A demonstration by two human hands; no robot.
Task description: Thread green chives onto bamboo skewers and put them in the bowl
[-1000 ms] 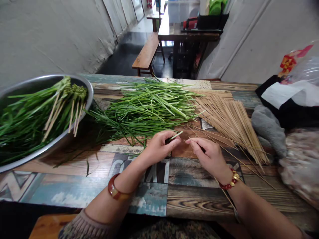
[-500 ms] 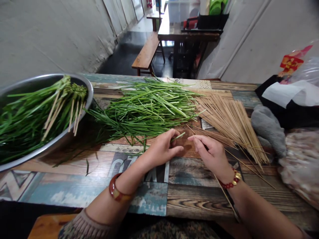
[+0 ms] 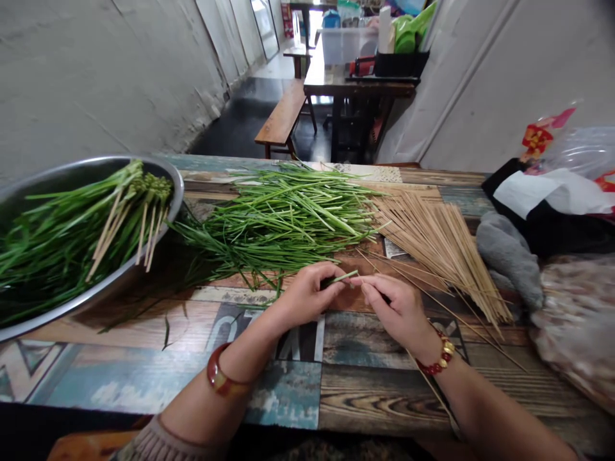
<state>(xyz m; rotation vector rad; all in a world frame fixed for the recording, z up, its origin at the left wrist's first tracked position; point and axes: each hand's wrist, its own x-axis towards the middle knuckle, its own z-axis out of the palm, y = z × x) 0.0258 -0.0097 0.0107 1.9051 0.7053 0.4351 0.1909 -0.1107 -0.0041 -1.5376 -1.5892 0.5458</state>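
From here, left hand (image 3: 314, 294) has fingers curled around a thin green stalk (image 3: 346, 276), right hand (image 3: 396, 308) fingertips pinched together on slim tan wooden skewer (image 3: 434, 389).

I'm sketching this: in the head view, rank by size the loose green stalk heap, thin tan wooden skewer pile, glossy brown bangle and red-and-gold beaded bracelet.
1. Green stalk heap
2. Wooden skewer pile
Smallest: brown bangle, beaded bracelet; too alike to rank.
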